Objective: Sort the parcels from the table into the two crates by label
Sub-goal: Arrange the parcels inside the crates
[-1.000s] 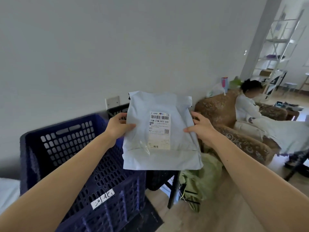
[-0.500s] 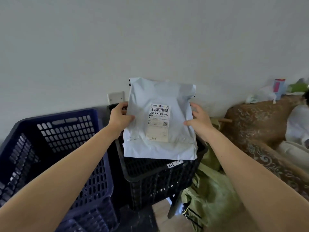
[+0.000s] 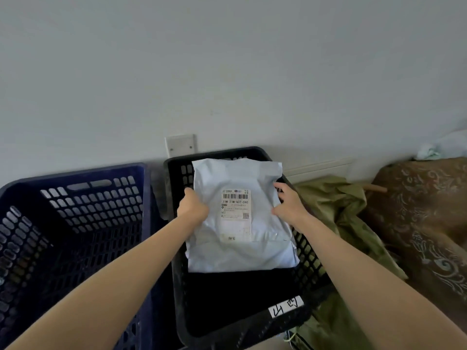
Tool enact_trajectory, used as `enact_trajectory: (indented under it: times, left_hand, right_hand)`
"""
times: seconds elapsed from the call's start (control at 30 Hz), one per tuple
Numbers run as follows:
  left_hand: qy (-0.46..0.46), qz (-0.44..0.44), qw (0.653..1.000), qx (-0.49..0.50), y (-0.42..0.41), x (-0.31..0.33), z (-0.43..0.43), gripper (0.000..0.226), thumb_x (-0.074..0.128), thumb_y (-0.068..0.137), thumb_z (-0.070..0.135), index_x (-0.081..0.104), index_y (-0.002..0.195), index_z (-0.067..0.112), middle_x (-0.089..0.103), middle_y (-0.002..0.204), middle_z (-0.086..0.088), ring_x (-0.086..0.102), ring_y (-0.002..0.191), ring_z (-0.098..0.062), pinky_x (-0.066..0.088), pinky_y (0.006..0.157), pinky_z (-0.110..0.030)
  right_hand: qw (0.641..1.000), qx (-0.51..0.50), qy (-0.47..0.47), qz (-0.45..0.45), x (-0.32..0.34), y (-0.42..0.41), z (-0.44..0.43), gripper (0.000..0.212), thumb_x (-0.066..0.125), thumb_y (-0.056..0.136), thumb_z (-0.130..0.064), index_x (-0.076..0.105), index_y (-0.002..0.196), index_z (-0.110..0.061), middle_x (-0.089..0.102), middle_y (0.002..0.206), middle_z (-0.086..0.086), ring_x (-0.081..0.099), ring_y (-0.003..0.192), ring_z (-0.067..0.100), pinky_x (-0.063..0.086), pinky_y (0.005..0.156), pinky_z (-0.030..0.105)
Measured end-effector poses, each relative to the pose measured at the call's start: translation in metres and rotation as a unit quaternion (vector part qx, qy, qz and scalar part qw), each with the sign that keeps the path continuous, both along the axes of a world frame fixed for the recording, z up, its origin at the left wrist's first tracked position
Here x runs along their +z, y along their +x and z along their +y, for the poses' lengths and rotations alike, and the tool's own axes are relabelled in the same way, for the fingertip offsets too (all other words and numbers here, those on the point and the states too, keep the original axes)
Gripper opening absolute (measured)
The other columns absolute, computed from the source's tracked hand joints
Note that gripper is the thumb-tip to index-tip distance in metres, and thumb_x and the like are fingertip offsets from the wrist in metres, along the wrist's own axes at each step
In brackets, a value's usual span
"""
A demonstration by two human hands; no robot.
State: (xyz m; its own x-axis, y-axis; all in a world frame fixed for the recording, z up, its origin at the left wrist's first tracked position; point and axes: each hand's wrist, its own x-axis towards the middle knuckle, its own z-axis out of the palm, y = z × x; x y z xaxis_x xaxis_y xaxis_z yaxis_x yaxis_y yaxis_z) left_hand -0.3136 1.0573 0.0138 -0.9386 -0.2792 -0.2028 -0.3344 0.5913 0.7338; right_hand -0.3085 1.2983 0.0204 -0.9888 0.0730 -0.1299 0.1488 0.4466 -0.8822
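A pale grey-blue parcel bag [image 3: 242,253] with a white barcode label facing me sits inside the opening of the black crate [image 3: 300,317]. My left hand [image 3: 193,207] grips its left edge and my right hand [image 3: 288,204] grips its right edge. The black crate carries a white handwritten tag on its front rim. To its left stands the dark blue crate [image 3: 75,223], whose visible inside holds nothing. The table and other parcels are out of view.
A white wall rises right behind both crates, with a socket plate [image 3: 180,145] above the black one. A crumpled olive-green sack [image 3: 338,213] lies right of the black crate. Further right is a brown patterned armchair [image 3: 424,218].
Both hands have carried the parcel rightward from in front of the blue crate and lowered it into the black crate. My view has tilted down and swung left.
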Motion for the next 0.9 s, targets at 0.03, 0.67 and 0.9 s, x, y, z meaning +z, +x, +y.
enact_trajectory:
  times: [0.03, 0.67, 0.9]
  left_hand:
    - [-0.014, -0.024, 1.0, -0.008, -0.007, -0.006, 0.002, 0.033, 0.053, 0.089, 0.01, 0.036, 0.117, 0.006, 0.055, 0.115, -0.015, 0.057, 0.094, -0.033, 0.042, 0.069, -0.037]
    - [-0.012, -0.239, 0.966, 0.101, -0.077, -0.097, 0.029, 0.07, 0.058, 0.093, 0.018, 0.015, 0.144, -0.003, 0.034, 0.143, -0.026, 0.041, 0.13, -0.041, 0.039, 0.105, -0.043]
    - [-0.025, -0.256, 0.958, 0.129, -0.081, -0.13, 0.038, 0.066, 0.058, 0.093, 0.017, 0.018, 0.143, 0.002, 0.033, 0.142, -0.023, 0.042, 0.127, -0.041, 0.041, 0.1, -0.049]
  right_hand:
    - [1.0, 0.002, 0.006, -0.007, -0.007, -0.007, -0.002, 0.078, 0.058, 0.075, 0.018, 0.035, 0.145, -0.009, 0.047, 0.141, 0.011, 0.046, 0.129, 0.027, 0.046, 0.102, 0.048]
    - [0.979, 0.059, 0.11, -0.163, -0.12, -0.099, -0.02, 0.066, 0.049, 0.089, 0.007, 0.034, 0.147, -0.019, 0.045, 0.142, 0.013, 0.043, 0.131, 0.03, 0.036, 0.107, 0.036]
    - [0.98, 0.054, 0.079, -0.173, -0.149, -0.111, -0.023, 0.068, 0.04, 0.09, 0.011, 0.029, 0.149, -0.02, 0.046, 0.139, 0.013, 0.044, 0.128, 0.029, 0.037, 0.103, 0.032]
